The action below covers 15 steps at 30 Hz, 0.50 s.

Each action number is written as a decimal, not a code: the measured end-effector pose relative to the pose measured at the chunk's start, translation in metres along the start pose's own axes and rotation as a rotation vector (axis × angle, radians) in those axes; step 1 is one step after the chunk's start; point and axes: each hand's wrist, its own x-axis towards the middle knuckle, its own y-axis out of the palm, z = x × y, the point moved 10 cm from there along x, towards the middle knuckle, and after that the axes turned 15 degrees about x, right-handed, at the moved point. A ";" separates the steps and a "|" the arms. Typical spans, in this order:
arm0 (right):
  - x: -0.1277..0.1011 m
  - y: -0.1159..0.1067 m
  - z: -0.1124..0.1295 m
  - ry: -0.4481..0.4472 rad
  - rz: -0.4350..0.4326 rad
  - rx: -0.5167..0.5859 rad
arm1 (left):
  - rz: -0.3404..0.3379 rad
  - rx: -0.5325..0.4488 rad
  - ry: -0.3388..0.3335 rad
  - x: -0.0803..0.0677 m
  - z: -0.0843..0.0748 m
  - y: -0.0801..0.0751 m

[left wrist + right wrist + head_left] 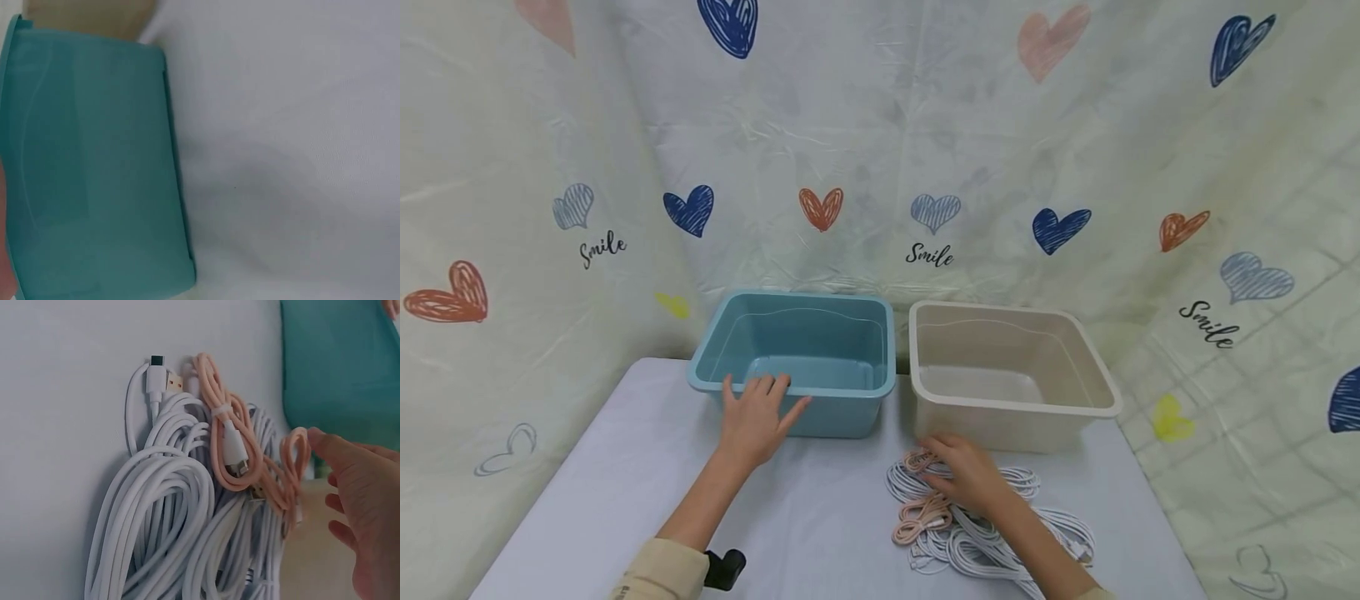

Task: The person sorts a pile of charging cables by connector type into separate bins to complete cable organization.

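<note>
My left hand [755, 423] rests on the front rim of a blue plastic bin [812, 417], its spread fingers over the edge and its thumb along the outside. In the left wrist view, part of the left hand [5, 250] shows beside the bin's rim. My right hand [967, 471] is at a small pink coiled cable [295, 465] at the far end of a cable pile. Its thumb and fingers stand around this coil, a fingertip right at the loop. Beside it lies a second pink coiled cable [234, 447], tied and with a white plug. Several white coiled cables [992, 550] are heaped below.
A beige plastic bin [1015, 429] stands right of the blue one, just behind the cables, with a narrow gap between the two bins. Both bins sit at the back of a white-covered table [820, 517]. A curtain printed with hearts [865, 125] hangs behind.
</note>
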 end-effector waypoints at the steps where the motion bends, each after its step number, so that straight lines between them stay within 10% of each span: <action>1: 0.001 0.003 -0.002 0.000 0.002 0.010 | -0.003 0.001 -0.001 0.000 0.000 0.000; 15: 0.004 0.024 -0.027 0.027 -0.036 0.077 | -0.034 -0.065 -0.014 0.001 0.001 -0.002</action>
